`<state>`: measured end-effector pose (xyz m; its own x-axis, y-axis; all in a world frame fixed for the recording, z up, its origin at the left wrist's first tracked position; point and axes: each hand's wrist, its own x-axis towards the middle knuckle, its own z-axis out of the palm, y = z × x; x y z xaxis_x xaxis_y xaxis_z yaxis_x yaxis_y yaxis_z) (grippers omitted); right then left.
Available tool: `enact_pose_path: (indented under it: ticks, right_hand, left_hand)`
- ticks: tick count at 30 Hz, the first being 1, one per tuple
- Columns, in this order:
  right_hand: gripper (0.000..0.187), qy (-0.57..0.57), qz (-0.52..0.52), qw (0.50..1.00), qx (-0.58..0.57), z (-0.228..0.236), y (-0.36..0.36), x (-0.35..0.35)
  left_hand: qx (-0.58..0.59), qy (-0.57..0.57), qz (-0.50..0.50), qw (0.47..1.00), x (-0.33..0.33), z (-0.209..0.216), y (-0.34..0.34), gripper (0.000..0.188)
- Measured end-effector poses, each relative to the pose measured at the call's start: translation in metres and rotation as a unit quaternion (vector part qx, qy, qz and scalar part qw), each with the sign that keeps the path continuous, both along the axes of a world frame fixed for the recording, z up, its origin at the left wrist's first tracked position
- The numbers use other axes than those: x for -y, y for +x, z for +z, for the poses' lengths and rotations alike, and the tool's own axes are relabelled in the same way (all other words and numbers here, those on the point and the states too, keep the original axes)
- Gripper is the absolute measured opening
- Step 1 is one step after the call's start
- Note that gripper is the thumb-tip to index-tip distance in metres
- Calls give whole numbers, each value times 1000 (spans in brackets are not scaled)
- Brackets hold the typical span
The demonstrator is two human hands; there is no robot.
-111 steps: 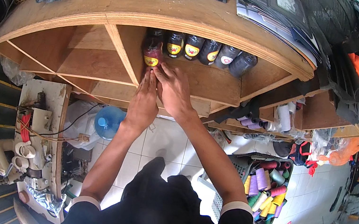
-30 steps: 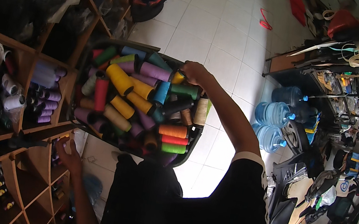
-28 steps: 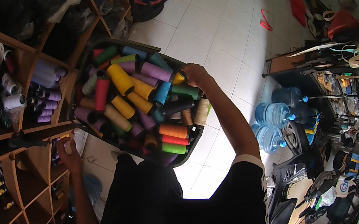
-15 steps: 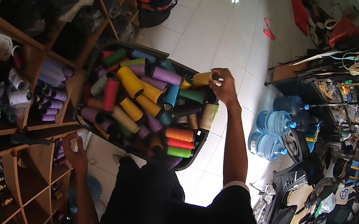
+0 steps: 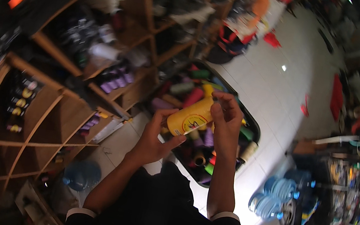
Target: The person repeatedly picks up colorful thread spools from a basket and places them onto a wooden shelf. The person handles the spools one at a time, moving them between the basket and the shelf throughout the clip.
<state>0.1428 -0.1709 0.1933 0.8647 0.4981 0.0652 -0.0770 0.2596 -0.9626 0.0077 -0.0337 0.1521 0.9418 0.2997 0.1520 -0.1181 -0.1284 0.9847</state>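
Note:
A yellow thread spool [image 5: 190, 119] with a round printed label is held between my two hands, tilted up toward the right. My left hand [image 5: 152, 139] grips its lower left end, thumb beneath and fingers behind. At the upper right end, my right hand [image 5: 228, 121] is closed on it. Below them stands a dark open bin [image 5: 255, 142], filled with thread spools in many colours, among them a red spool [image 5: 193, 97] and a cream spool [image 5: 248, 151]. My hands and the yellow spool cover part of the bin's contents.
A wooden cubbyhole shelf [image 5: 56, 92] runs along the left, with purple spools [image 5: 116, 79] in one compartment. Large blue water bottles [image 5: 273, 196] stand on the tiled floor at right; another water bottle [image 5: 83, 175] is at lower left. Cluttered racks [image 5: 347, 175] line the far right.
My right hand has brought the yellow spool from the bin's right edge to in front of me. My left hand has come up from the shelf and taken hold too. The view has turned left.

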Motion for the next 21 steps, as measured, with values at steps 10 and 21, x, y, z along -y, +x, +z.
enact_pose_path:
  ticks: [10,21]
  right_hand:
    - [49,-11,292,956,15,-32,-188,-199]
    - [57,32,388,892,231,-96,-338,-402]
  left_hand:
    - [89,-42,367,925,-119,-10,-183,44]
    - [-53,147,596,787,-240,-30,-336,55]
